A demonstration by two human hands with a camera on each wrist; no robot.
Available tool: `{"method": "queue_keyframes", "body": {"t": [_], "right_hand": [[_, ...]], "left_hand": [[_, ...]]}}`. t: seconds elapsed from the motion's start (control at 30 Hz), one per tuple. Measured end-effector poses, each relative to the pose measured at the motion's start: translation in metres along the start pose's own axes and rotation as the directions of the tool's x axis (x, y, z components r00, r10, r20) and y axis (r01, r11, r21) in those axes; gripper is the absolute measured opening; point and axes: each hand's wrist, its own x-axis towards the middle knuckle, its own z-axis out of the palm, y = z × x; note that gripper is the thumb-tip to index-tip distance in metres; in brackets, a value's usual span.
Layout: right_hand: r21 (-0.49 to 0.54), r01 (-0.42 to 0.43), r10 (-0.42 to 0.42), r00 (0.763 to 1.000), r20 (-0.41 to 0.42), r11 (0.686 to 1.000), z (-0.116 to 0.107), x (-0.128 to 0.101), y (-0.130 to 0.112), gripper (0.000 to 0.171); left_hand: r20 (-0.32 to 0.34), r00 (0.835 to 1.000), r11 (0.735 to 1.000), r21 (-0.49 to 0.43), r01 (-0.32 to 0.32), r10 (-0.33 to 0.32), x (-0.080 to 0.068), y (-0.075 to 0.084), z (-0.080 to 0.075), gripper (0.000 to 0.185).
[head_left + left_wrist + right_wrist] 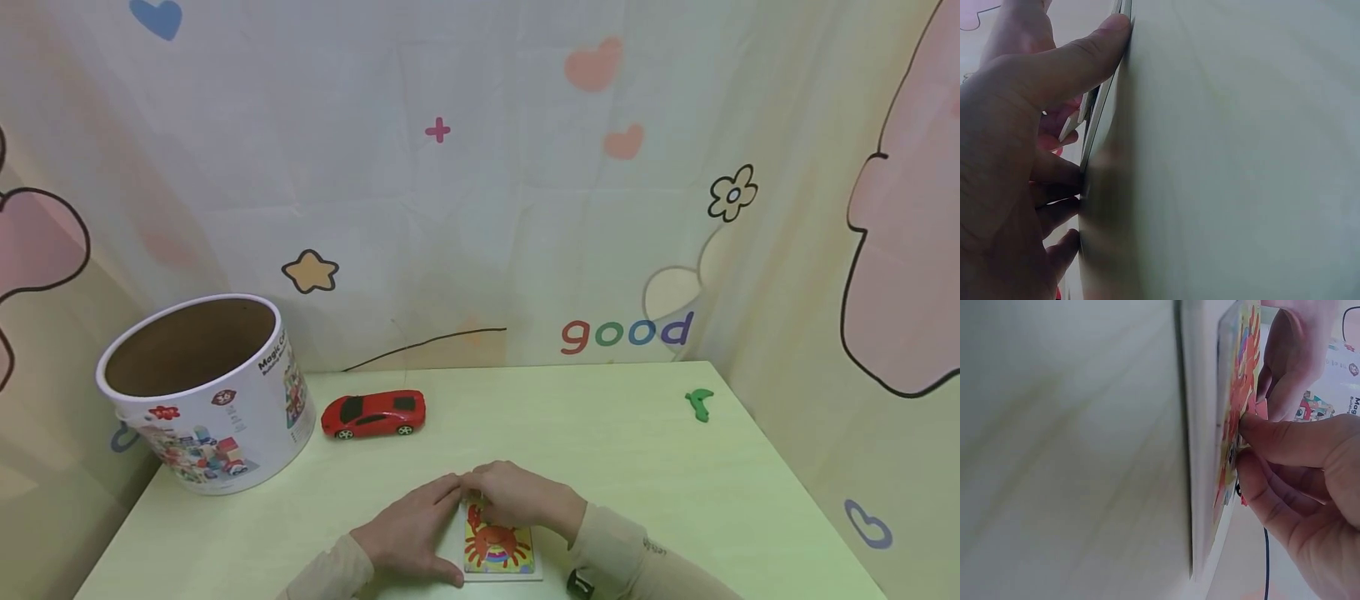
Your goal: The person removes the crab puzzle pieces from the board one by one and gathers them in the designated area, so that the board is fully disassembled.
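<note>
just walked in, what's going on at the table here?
A person works on a crab puzzle board lying flat at the near edge of the table. The left hand rests on its left side; the right hand pinches a small piece at its top. A red toy car, a round tub and a green piece lie untouched.

Glossy plastic toy car (373, 414); matt cardboard tub (206, 392); smooth pale table (615, 450)

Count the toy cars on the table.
1. The red toy car sits at the table's back edge, just right of the white tub. Others may be hidden inside the tub.
</note>
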Motion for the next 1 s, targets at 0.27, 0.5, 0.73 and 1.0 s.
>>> {"method": "queue_keyframes", "body": {"t": [0.27, 0.5, 0.73, 1.0], "right_hand": [[0.012, 0.005, -0.004, 1.000, -0.018, 1.000, 0.0010, 0.0011, 0.0014, 0.031], [0.055, -0.015, 0.016, 1.000, -0.023, 0.998, -0.0005, 0.0027, 0.0024, 0.025], [0.095, -0.032, 0.033, 0.999, -0.010, 0.995, -0.0021, 0.0026, 0.0030, 0.023], [0.102, -0.025, 0.026, 1.000, -0.014, 0.994, -0.0039, 0.0029, 0.0050, 0.020]], "left_hand": [[-0.002, 1.000, 1.000, -0.016, -0.007, 0.007, -0.0014, -0.0002, 0.0006, 0.117], [-0.012, 1.000, 1.000, -0.010, -0.011, 0.011, -0.0012, 0.0004, -0.0001, 0.117], [-0.017, 1.000, 1.000, -0.001, -0.024, 0.024, -0.0026, -0.0001, 0.0006, 0.117], [-0.018, 1.000, 1.000, -0.003, -0.014, 0.014, -0.0014, -0.0007, 0.0013, 0.117]]}}
